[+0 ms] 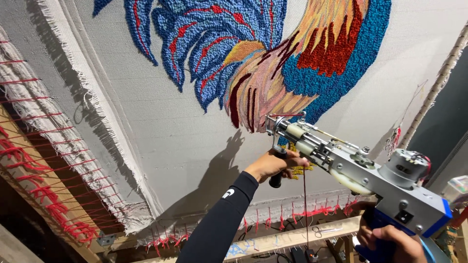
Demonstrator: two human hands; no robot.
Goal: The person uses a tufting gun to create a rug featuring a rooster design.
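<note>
At the far left, red yarn lacing [36, 195] pulls the frayed edge of a grey backing cloth [161, 146] onto a wooden frame [287, 238]; the frame's left side runs out of the picture. The cloth fills most of the view and carries a tufted rooster design [273, 48] in blue, red, orange and tan, cut off by the top edge so that only tail feathers and part of the body show.

The left arm, in a black sleeve [219, 224], rises from the bottom edge and reaches up and to the right. The left hand [275, 164] is wrapped firmly around the black front handle [276, 179] of a tufting gun [351, 170]; the fingers hide most of the handle's top. The gun's silver needle end [275, 124] meets the cloth just below the rooster's tan feathers, beside a small yellow patch mostly hidden behind the hand and gun. A thin dark red strand [305, 209] hangs straight down from the gun.

Small scissors [324, 230] lie on the frame's lower rail, hard to make out.

At the lower right, the right hand [390, 241] grips the gun's blue rear handle [375, 246], closed tight around it; the hand is partly cut off by the bottom edge. A white rope-wrapped pole [438, 80] slants along the right side.
</note>
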